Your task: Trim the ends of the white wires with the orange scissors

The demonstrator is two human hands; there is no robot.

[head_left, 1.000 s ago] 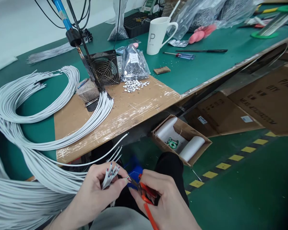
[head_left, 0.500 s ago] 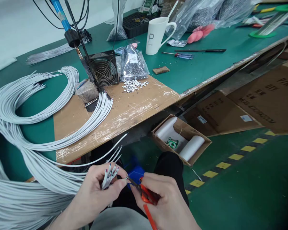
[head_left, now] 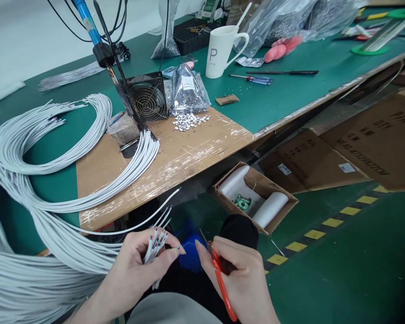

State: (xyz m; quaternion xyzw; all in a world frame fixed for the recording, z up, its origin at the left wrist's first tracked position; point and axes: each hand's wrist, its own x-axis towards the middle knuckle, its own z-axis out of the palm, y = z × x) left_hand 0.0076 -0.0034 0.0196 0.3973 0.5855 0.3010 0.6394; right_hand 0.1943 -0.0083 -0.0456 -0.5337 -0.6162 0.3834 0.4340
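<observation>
My left hand (head_left: pixel 145 261) is closed around a bunch of white cables (head_left: pixel 154 245), whose cut ends show dark and coloured inner wires. Its thumb and forefinger pinch one cable end, mostly hidden by the fingertips. To the right, my right hand (head_left: pixel 238 274) grips a pair of scissors (head_left: pixel 219 272) with orange-red handles; the dark blades point up and left, apart from the cables. Thick loops of white cable (head_left: pixel 64 229) run from the left hand's bunch toward the table at the left.
A soldering iron (head_left: pixel 91 27) on a stand, a small fan (head_left: pixel 148 96), small white parts (head_left: pixel 189 120) and a mug (head_left: pixel 219 51) stand on the green table (head_left: pixel 283 96). A cardboard box (head_left: pixel 222 184) with white rolls and a blue object (head_left: pixel 191 252) are below the edge.
My right hand has drawn the scissors away from the left fingertips, to the right, and the blades now show apart from the cable end. The left hand stays nearly still.
</observation>
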